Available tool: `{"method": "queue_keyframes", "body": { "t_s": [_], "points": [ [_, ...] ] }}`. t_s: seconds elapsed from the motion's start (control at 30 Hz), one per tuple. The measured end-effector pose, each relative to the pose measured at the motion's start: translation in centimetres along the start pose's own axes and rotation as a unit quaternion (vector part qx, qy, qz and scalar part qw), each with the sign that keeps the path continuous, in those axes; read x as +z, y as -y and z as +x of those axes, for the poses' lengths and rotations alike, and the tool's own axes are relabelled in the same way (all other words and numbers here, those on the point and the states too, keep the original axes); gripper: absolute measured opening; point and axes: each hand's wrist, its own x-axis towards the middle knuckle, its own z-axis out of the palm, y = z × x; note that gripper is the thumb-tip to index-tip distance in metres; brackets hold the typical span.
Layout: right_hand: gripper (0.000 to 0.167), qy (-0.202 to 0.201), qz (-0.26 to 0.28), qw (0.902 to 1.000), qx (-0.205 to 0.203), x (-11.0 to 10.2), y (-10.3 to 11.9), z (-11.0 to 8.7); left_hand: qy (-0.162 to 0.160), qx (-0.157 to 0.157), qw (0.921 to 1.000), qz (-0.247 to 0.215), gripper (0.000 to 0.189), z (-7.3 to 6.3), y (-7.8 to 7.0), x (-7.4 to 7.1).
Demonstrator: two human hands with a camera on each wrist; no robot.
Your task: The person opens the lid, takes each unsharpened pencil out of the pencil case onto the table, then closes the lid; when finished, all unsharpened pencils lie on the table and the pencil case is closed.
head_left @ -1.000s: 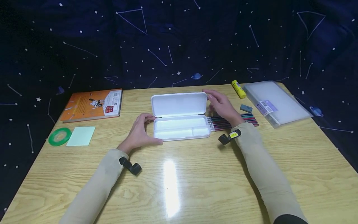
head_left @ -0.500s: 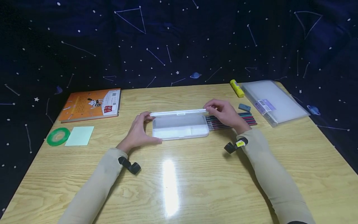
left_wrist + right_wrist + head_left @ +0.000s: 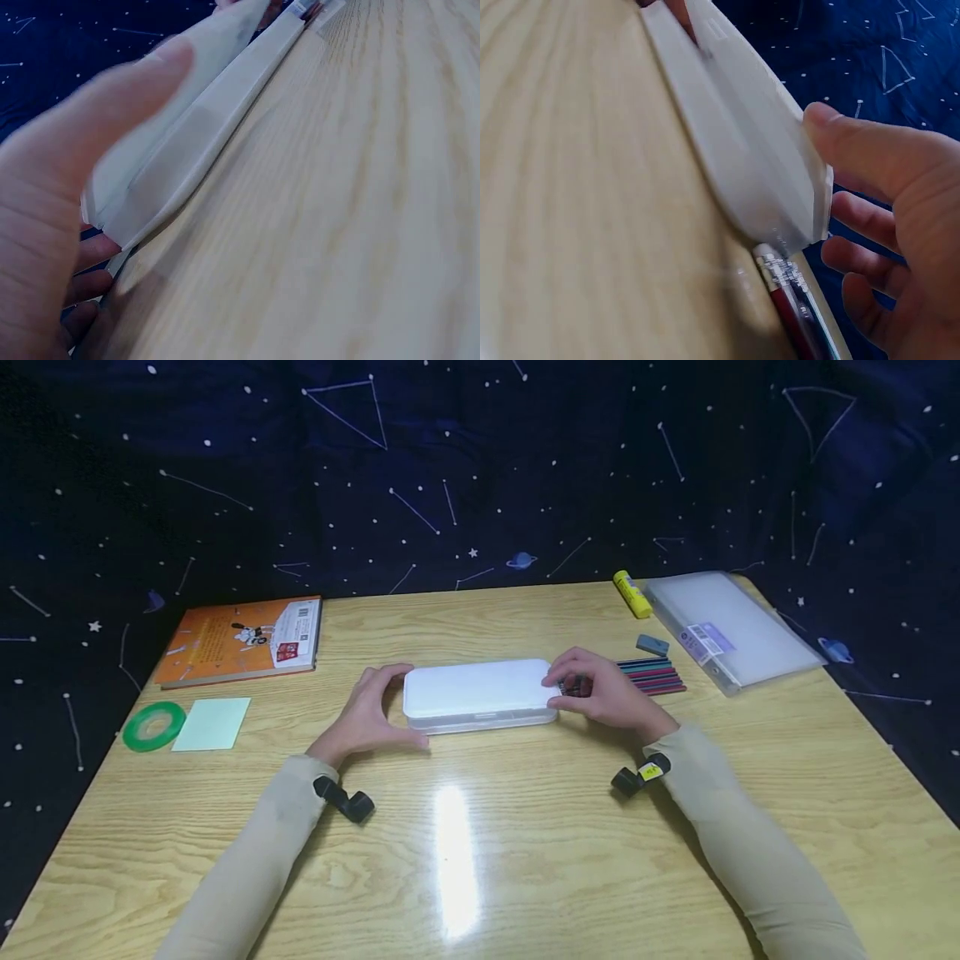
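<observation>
A white pencil case [image 3: 487, 722] lies on the table with its lid [image 3: 472, 687] tilted down almost onto the base; in the right wrist view a narrow wedge of space shows between them. My left hand [image 3: 365, 717] holds the case's left end, thumb at the front and fingers behind. My right hand [image 3: 611, 692] pinches the lid's right end between thumb and fingers. Beneath and beyond that hand lie several dark and red pencils [image 3: 658, 677], their ferrule ends [image 3: 776, 266] close against the case's right end. The inside of the case is mostly hidden.
A grey-blue eraser [image 3: 652, 645], a yellow glue stick [image 3: 632, 594] and a clear binder [image 3: 742, 627] lie at the back right. On the left are an orange book [image 3: 213, 643], pale green sticky notes [image 3: 212, 724] and a roll of green tape [image 3: 135, 735].
The lid has swung from upright forward and down over the base, guided by my right hand, which has come toward me. My left hand has kept its place at the left end.
</observation>
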Motion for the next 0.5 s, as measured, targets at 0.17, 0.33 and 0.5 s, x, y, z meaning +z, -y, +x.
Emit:
{"method": "queue_keyframes", "body": {
  "t_s": [0.17,0.33,0.5],
  "points": [
    [0.027,0.006,-0.024,0.9997,-0.006,0.34,-0.06,-0.06,0.004,-0.01,0.9999,-0.004,0.089,0.0,0.0,-0.02],
    [0.028,-0.007,-0.028,0.9995,-0.009,0.73,-0.55,-0.19,0.0,-0.02,0.9997,-0.016,0.083,0.01,-0.07,0.04],
    [0.029,-0.016,-0.025,0.9996,0.002,1.03,-0.97,-0.48,-0.005,-0.024,0.9995,-0.022,0.081,0.06,-0.17,0.09]
  ]
}}
